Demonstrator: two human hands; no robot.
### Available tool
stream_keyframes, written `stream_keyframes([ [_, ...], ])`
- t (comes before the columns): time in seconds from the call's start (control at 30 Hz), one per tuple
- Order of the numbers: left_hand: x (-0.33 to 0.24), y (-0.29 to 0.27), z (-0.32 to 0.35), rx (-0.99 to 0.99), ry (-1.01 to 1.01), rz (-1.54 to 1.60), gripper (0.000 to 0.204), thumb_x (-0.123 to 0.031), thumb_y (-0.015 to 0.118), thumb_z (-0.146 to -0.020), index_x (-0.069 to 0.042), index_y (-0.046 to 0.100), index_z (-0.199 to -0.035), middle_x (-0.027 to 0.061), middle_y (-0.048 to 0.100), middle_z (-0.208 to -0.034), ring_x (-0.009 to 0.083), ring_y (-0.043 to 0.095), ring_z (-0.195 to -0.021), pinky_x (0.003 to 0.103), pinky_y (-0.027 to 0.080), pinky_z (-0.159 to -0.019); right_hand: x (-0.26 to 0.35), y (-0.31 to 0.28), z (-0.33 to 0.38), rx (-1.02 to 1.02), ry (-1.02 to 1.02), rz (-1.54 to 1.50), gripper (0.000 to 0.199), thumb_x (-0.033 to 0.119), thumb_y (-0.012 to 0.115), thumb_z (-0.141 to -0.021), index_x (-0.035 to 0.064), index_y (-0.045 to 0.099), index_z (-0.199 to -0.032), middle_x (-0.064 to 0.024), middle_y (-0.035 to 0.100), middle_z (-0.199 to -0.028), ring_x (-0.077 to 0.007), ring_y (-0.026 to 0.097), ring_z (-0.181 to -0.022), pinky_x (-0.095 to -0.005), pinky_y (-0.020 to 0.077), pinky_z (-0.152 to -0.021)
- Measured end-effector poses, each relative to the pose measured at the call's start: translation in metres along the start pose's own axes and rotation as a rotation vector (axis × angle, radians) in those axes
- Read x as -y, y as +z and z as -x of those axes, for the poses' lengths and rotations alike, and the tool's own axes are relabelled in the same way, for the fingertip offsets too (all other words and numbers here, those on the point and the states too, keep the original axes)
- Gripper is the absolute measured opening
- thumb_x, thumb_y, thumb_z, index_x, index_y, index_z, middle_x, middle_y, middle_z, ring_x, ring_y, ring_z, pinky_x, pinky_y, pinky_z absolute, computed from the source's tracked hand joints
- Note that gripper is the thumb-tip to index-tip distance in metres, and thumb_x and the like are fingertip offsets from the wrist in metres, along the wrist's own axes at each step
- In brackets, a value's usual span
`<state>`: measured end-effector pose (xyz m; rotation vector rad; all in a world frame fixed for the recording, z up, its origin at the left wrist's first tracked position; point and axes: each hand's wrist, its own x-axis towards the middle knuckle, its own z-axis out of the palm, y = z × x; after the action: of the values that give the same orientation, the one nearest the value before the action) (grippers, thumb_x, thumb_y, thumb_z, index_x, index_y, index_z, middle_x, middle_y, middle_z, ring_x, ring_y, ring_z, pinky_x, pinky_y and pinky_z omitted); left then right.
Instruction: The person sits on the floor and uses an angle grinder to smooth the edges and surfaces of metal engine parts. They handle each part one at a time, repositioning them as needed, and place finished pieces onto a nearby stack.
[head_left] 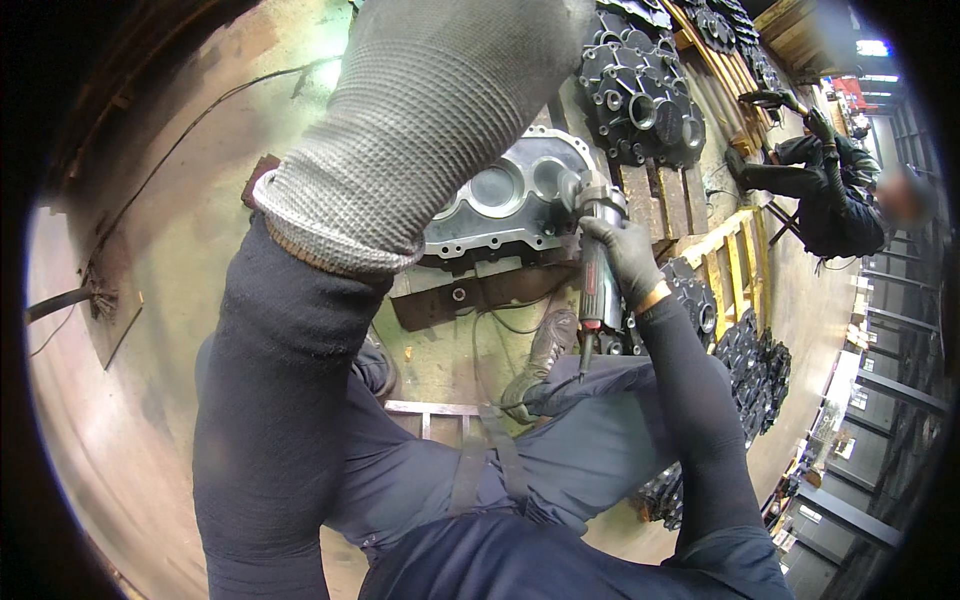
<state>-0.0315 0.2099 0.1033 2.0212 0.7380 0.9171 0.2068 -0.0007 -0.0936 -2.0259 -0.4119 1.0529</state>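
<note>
down at the floor past my knees, my right hand point(628, 252) is wrapped tight around the grinder point(598, 262), its head against the edge of the grey casting point(505, 200), which lies flat on a pallet point(660, 195). i judge this mid-grind; next calls for steady pressure along the rim. my left hand point(420, 120) is raised close to my face, glove back showing; its grip i cannot tell.

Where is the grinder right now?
In the head view, the grinder is right of centre, gripped by the right hand, its head on the silver casting.
</note>
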Motion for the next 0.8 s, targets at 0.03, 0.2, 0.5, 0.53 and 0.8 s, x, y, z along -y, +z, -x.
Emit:
stream_keyframes([
  [0.03, 0.002, -0.004, 0.000, 0.014, 0.024, 0.014, 0.025, -0.020, 0.060, -0.101, 0.003, 0.069, -0.099, 0.0234, 0.072, -0.088, 0.0382, 0.072, -0.083, 0.045, 0.055, -0.078, -0.001, 0.002, 0.006, 0.018, 0.037, -0.041, 0.034, 0.025, 0.080, -0.090, -0.0041, 0.071, -0.105, -0.0096, 0.073, -0.086, -0.0184, 0.070, -0.067, -0.0317, 0.0556, -0.060],
  [0.2, -0.003, -0.004, 0.007, 0.043, 0.031, 0.076, 0.025, -0.022, 0.058, -0.102, 0.001, 0.069, -0.102, 0.0239, 0.071, -0.089, 0.0405, 0.071, -0.086, 0.047, 0.055, -0.079, -0.006, 0.005, 0.005, 0.014, 0.097, -0.070, 0.037, 0.020, 0.079, -0.089, -0.0048, 0.064, -0.112, -0.0123, 0.072, -0.087, -0.0214, 0.070, -0.066, -0.0339, 0.0577, -0.060],
  [0.5, -0.002, 0.008, 0.003, 0.030, 0.010, -0.155, 0.026, -0.022, 0.056, -0.102, 0.001, 0.068, -0.103, 0.0247, 0.071, -0.090, 0.0426, 0.071, -0.089, 0.050, 0.054, -0.080, -0.006, 0.002, -0.034, -0.039, 0.055, -0.016, 0.046, 0.019, 0.082, -0.084, -0.0050, 0.058, -0.115, -0.0152, 0.069, -0.093, -0.0237, 0.070, -0.068, -0.0372, 0.0586, -0.061],
  [0.53, -0.002, 0.007, 0.002, 0.033, 0.000, -0.174, 0.025, -0.021, 0.056, -0.102, 0.001, 0.068, -0.103, 0.0247, 0.071, -0.090, 0.0425, 0.071, -0.089, 0.050, 0.054, -0.080, -0.004, 0.006, -0.035, -0.024, 0.064, -0.044, 0.052, 0.016, 0.083, -0.083, -0.0051, 0.052, -0.118, -0.0174, 0.068, -0.095, -0.0255, 0.070, -0.068, -0.0391, 0.0598, -0.060],
  [0.8, 0.027, 0.022, -0.003, -0.014, 0.089, -0.144, 0.023, -0.021, 0.056, -0.102, -0.001, 0.066, -0.098, 0.0231, 0.071, -0.088, 0.0414, 0.070, -0.089, 0.051, 0.053, -0.081, 0.011, 0.012, -0.046, -0.008, 0.035, 0.099, 0.041, 0.025, 0.084, -0.082, -0.0045, 0.069, -0.106, -0.0106, 0.070, -0.082, -0.0205, 0.068, -0.063, -0.0356, 0.0553, -0.057],
])
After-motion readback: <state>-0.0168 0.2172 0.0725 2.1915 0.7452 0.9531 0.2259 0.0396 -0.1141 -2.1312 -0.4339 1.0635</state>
